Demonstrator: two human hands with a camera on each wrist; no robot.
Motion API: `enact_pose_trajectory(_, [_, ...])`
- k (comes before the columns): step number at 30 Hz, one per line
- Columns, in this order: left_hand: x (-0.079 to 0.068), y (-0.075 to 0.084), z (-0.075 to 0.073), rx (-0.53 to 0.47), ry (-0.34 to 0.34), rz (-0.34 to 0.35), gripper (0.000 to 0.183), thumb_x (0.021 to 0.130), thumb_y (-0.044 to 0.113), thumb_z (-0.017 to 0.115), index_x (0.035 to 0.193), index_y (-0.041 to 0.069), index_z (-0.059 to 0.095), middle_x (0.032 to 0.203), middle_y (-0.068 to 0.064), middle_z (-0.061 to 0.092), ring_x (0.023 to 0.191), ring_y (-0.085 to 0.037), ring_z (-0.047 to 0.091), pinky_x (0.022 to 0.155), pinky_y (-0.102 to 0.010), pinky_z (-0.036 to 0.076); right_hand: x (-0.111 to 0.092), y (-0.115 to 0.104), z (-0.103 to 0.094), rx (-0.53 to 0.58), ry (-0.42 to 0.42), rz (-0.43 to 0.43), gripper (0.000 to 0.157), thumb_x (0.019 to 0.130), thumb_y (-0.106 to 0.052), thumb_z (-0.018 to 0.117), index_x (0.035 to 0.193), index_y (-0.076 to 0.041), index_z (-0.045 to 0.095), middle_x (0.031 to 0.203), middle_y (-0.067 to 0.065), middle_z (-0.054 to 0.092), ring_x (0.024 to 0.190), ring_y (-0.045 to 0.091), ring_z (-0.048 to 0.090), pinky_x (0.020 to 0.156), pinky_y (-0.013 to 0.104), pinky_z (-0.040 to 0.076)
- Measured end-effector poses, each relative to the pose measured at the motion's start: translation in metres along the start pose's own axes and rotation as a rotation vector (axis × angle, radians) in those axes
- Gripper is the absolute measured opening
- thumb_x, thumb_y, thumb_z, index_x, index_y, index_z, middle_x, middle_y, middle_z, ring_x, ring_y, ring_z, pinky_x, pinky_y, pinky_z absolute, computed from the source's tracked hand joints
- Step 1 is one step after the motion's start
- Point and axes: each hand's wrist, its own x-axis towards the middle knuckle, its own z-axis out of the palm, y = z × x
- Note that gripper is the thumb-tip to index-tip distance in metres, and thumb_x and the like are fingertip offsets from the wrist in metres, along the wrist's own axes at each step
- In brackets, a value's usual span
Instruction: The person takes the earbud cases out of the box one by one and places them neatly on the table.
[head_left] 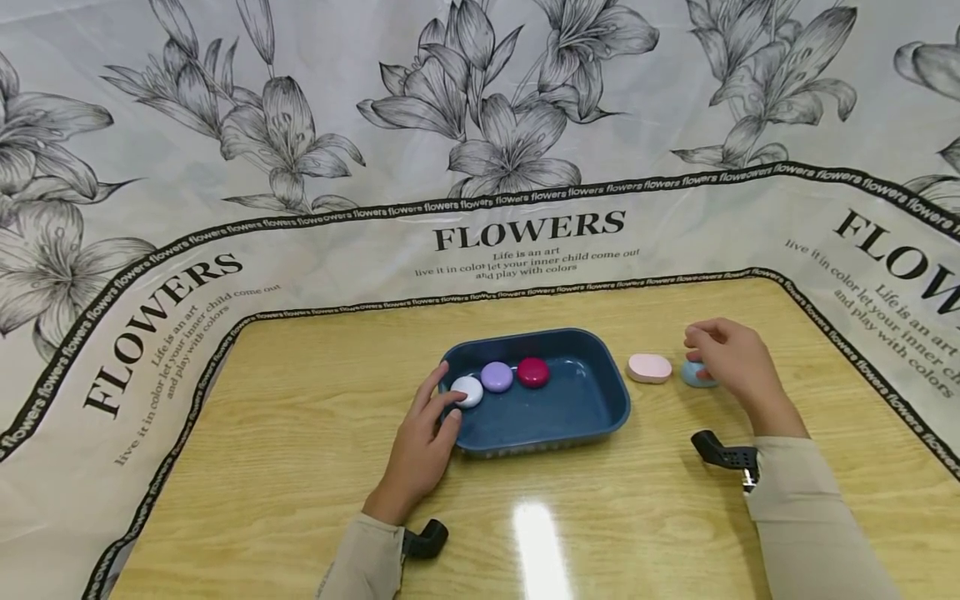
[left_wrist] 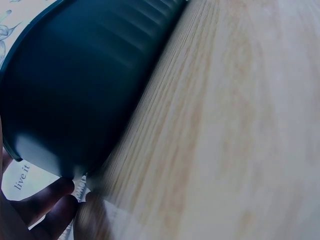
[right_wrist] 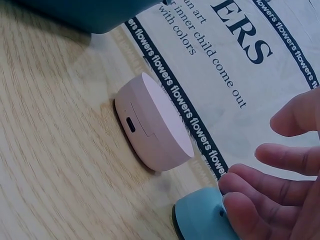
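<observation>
Blue case (right_wrist: 200, 217) looks light, kinda slick, I'd pinch its sides; right hand (head_left: 738, 367) fingers loosely parted, left hand (head_left: 417, 442) fingers spread at tray (head_left: 551, 412).

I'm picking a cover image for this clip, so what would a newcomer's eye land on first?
Probably the dark blue tray mid-table, with a white case, purple case and red case towards its left, and the left hand at its left end. Next, the right hand over the light blue case, right of the pink case. Behind, bold "FLOWERS" lettering crosses the cloth.
</observation>
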Motion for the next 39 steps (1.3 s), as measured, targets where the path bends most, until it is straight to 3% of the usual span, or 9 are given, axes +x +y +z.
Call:
enact_pose_trajectory(6, [0.003,-0.001,-0.003,0.007,0.003,0.005,0.027,0.104,0.02,0.051,0.126,0.016,0.067,0.162,0.012,0.027,0.144,-0.014,0.035,0.106,-0.05,0.04,0.004,-0.005,0.003,-0.04,0.004,-0.031,0.065,0.104,-0.05,0.041,0.138,0.004,0.051,0.122,0.027,0.062,0.095,0.026,0.067,0.068,0.03,0.056])
enact_pose_trajectory(15, [0.004,0.0,-0.006,0.012,-0.004,-0.008,0.027,0.105,0.02,0.05,0.126,0.017,0.067,0.162,0.015,0.026,0.144,-0.01,0.031,0.107,-0.048,0.039,0.004,-0.025,0.014,-0.052,-0.035,-0.14,0.058,0.105,-0.045,0.043,0.136,0.004,0.053,0.119,0.026,0.065,0.102,0.037,0.066,0.07,0.028,0.055])
enact_pose_trajectory(20, [0.005,-0.001,-0.004,0.006,0.002,0.01,0.026,0.104,0.018,0.052,0.125,0.015,0.068,0.162,0.012,0.028,0.142,-0.013,0.036,0.099,-0.047,0.042,0.001,-0.03,0.017,-0.097,-0.052,-0.164,0.055,0.106,-0.042,0.044,0.134,0.004,0.054,0.116,0.025,0.066,0.1,0.036,0.068,0.067,0.022,0.051])
enact_pose_trajectory(27, [0.001,-0.002,-0.004,0.005,-0.013,0.01,0.027,0.105,0.021,0.05,0.125,0.014,0.067,0.162,0.01,0.028,0.14,-0.019,0.04,0.095,-0.047,0.044,-0.002,-0.031,0.022,-0.08,-0.073,-0.175,0.051,0.106,-0.037,0.047,0.132,0.005,0.056,0.114,0.026,0.067,0.096,0.032,0.07,0.067,0.022,0.053])
enact_pose_trajectory(39, [0.002,-0.002,-0.005,0.009,-0.009,0.017,0.027,0.104,0.02,0.05,0.125,0.014,0.067,0.162,0.009,0.028,0.14,-0.019,0.041,0.094,-0.046,0.044,-0.001,-0.052,0.028,-0.057,-0.15,-0.242,0.053,0.105,-0.044,0.045,0.132,0.001,0.057,0.115,0.022,0.067,0.098,0.032,0.068,0.073,0.034,0.057])
